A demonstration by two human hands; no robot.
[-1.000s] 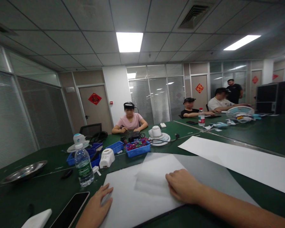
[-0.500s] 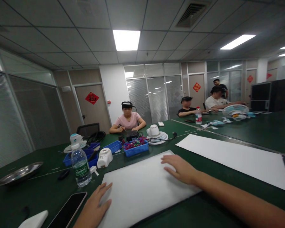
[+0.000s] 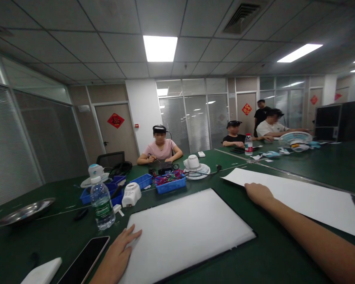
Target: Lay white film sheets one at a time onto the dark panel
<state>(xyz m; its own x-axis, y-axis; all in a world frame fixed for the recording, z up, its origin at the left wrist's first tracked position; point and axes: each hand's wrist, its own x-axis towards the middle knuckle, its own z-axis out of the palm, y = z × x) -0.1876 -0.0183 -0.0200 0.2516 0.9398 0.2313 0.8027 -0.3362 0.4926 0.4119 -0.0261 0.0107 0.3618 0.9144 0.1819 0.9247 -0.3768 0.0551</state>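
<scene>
My left hand [image 3: 122, 246] rests with its fingers apart on the left edge of a white sheet [image 3: 186, 232], which lies on a slightly larger dark-edged board or mat. To the right, my right hand [image 3: 258, 193] is closed at the near edge of a long white sheet of paper [image 3: 301, 197], its fingertips mostly hidden. The paper's left corner looks slightly raised. A smartphone [image 3: 85, 258] and a white flat object [image 3: 42, 272] lie left of my left hand.
A water bottle [image 3: 102, 207] stands beyond my left hand. Behind it are blue bins [image 3: 171, 186], one with coloured wires, a white housing [image 3: 131, 194], fan parts [image 3: 196, 170] and a metal tray [image 3: 26, 213]. A person [image 3: 159, 150] sits opposite; others are farther right.
My right hand has left the near white sheet and moved right to the edge of the long paper, its fingers now closed. My left hand has stayed at the near sheet's left edge.
</scene>
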